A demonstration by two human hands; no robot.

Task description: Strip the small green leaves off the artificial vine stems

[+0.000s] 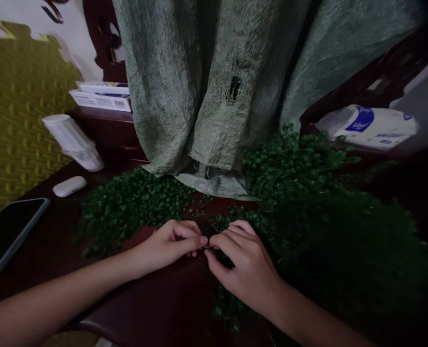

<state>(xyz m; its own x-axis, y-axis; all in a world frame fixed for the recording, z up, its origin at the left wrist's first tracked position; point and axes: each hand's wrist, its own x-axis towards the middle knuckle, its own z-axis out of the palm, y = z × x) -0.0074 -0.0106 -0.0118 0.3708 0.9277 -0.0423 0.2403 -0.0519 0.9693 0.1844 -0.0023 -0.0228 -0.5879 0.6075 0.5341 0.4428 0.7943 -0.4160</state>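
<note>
My left hand (177, 243) and my right hand (242, 255) meet over the dark red tabletop (156, 299), fingertips nearly touching. Both are closed in a pinch around something small, and the fingers and dim light keep me from making it out. Beyond my left hand lies a heap of small green pieces (137, 197) that look like plastic leaves or buds. A larger pile of green sprigs (307, 202) spreads beside and behind my right hand, with thin stems reaching close to its fingers. A few more sprigs (231, 308) lie under my right wrist.
A grey-green woven sack (228, 96) hangs over the far edge, its hem on the table. To the left are a phone (11, 231), a white earbud case (69, 186), a white cup-shaped container (71, 140) and flat boxes (101, 99). A tissue pack (376, 126) sits at right.
</note>
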